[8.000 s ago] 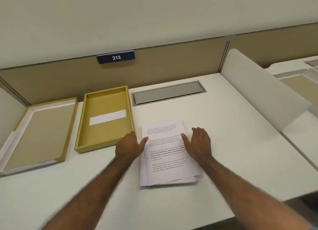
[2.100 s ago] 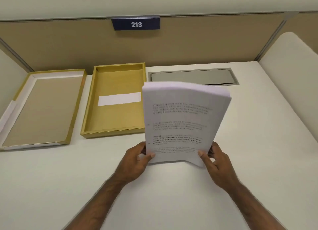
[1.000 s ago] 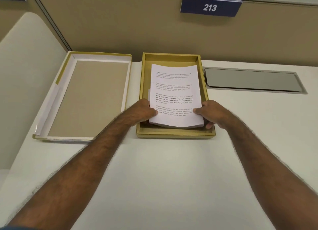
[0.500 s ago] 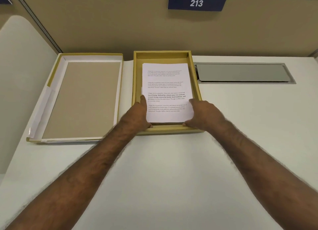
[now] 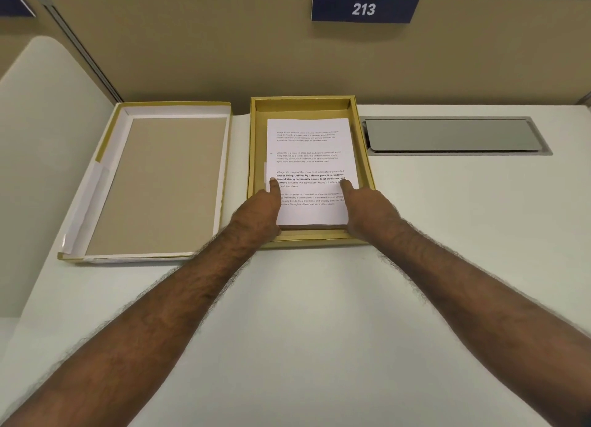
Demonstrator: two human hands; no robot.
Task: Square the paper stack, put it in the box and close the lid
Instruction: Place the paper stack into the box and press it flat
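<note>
The white printed paper stack [image 5: 308, 158] lies flat inside the open yellow box [image 5: 303, 107], near its front wall. My left hand [image 5: 260, 211] rests on the stack's left edge with the thumb stretched over the top sheet. My right hand [image 5: 364, 207] lies on the stack's right edge, one finger on the top sheet. Neither hand is lifting the paper. The box lid [image 5: 160, 183] lies upside down to the left of the box, its brown inside facing up.
The white desk [image 5: 303, 314] carries a grey metal cable flap [image 5: 447, 135] to the right of the box. A tan partition with a blue sign reading 213 [image 5: 364, 8] stands behind. A curved white divider [image 5: 48, 123] rises on the left.
The stack was lifted upright, carried left and lowered into the box. In the last half second it settled flat, and both hands slid along its side edges.
</note>
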